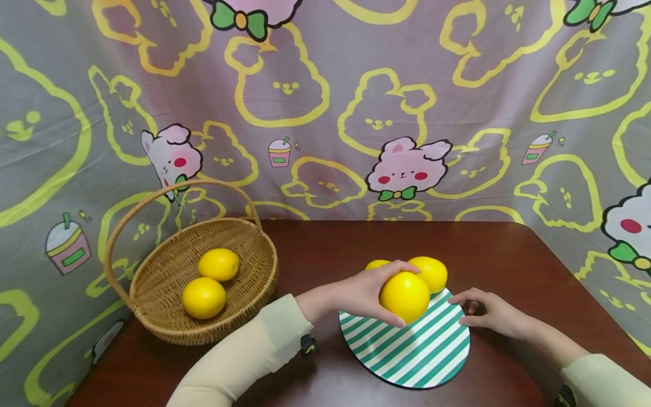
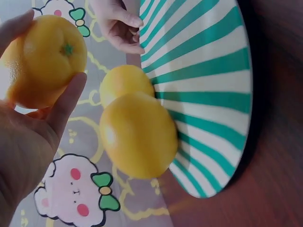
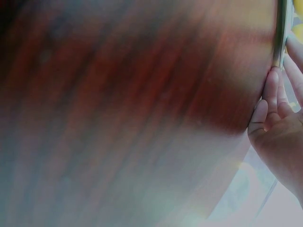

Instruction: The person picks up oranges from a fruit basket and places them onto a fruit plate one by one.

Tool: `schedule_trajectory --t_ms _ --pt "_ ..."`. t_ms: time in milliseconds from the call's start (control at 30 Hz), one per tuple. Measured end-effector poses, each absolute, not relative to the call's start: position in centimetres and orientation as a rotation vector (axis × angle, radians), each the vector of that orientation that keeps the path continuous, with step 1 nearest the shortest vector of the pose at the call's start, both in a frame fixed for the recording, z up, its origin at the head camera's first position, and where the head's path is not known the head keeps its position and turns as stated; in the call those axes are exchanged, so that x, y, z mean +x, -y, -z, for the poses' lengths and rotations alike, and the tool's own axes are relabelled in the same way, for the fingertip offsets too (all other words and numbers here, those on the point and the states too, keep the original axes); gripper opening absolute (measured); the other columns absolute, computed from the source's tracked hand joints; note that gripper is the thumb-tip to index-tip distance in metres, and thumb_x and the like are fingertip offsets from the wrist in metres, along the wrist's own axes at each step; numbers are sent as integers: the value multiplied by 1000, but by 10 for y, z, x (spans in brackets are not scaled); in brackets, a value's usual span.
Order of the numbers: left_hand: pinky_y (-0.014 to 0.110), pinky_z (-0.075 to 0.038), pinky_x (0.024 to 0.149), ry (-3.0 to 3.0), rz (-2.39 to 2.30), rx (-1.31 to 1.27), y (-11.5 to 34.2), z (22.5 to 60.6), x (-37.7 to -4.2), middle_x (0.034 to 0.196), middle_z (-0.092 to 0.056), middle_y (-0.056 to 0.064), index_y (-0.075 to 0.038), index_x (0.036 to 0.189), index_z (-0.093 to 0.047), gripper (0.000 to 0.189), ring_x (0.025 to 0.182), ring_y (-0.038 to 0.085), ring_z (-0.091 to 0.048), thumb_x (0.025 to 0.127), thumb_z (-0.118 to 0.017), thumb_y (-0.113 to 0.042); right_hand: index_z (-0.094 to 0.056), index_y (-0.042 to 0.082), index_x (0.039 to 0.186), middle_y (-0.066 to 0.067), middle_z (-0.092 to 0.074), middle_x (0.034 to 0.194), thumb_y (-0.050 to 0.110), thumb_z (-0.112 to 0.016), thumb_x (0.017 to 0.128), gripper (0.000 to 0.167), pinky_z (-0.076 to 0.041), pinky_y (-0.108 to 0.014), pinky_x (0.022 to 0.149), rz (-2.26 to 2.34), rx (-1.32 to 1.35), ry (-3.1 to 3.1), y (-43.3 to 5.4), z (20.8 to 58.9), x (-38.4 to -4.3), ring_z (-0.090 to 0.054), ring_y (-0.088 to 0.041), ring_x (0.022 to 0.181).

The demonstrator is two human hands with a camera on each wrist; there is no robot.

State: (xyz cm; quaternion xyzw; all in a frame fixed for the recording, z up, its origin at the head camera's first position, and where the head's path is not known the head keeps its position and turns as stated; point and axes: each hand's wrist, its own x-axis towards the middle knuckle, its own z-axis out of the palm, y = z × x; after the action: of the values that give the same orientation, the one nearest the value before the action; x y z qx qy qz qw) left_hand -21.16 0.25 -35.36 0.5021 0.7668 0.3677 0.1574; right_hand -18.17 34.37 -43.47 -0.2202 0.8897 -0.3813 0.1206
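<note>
My left hand [image 1: 358, 295] holds a round yellow orange [image 1: 405, 297] between thumb and fingers, raised above a round green-and-white striped board [image 1: 407, 359]. In the left wrist view a small green stem mark shows on this held orange [image 2: 47, 56]. Two more fruits of the same look, a right one [image 1: 433, 273] and a left one [image 1: 377, 264], sit toward the board's far side; the hand partly hides the left one. At the board's right edge is my right hand [image 1: 495, 317], its fingers loosely bent and holding nothing. Whether its fingertips touch the rim I cannot tell.
A wicker basket [image 1: 168, 271] with a tall handle stands at the left of the dark wooden table [image 1: 315, 249]. Inside it lie a rear yellow fruit [image 1: 218, 264] and a front yellow fruit [image 1: 204, 298]. A patterned cloth [image 1: 325, 186] hangs behind and around the table.
</note>
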Motion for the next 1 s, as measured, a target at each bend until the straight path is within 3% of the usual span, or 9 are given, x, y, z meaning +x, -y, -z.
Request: schedule_trajectory --t_ms 233,733,1000 --pt "21 -45 82 -2231 -984 1415 -23 367 -215 126 -47 -3 -25 140 -24 87 102 7 -50 77 -84 -27 -61 3 123 -6 -54 99 21 -72 88 41 -48 -22 69 1105 -649 -2609 -344 435 -182 -50 -12 81" --pt "20 -37 85 -2274 -648 1453 -57 378 -218 138 -42 -15 -26 148 -32 86 105 0 -43 77 -81 -33 -61 2 121 -3 -54 98 22 -73 88 40 -47 -22 68 1093 -683 -2631 -345 435 -182 -50 -11 80" --pt "19 -37 85 -2336 -548 1355 -67 383 -220 134 -45 -17 -28 147 -32 87 103 1 -44 76 -82 -33 -60 1 122 -7 -53 100 20 -71 89 40 -47 -23 68 1129 -663 -2592 -345 435 -182 -51 -12 79"
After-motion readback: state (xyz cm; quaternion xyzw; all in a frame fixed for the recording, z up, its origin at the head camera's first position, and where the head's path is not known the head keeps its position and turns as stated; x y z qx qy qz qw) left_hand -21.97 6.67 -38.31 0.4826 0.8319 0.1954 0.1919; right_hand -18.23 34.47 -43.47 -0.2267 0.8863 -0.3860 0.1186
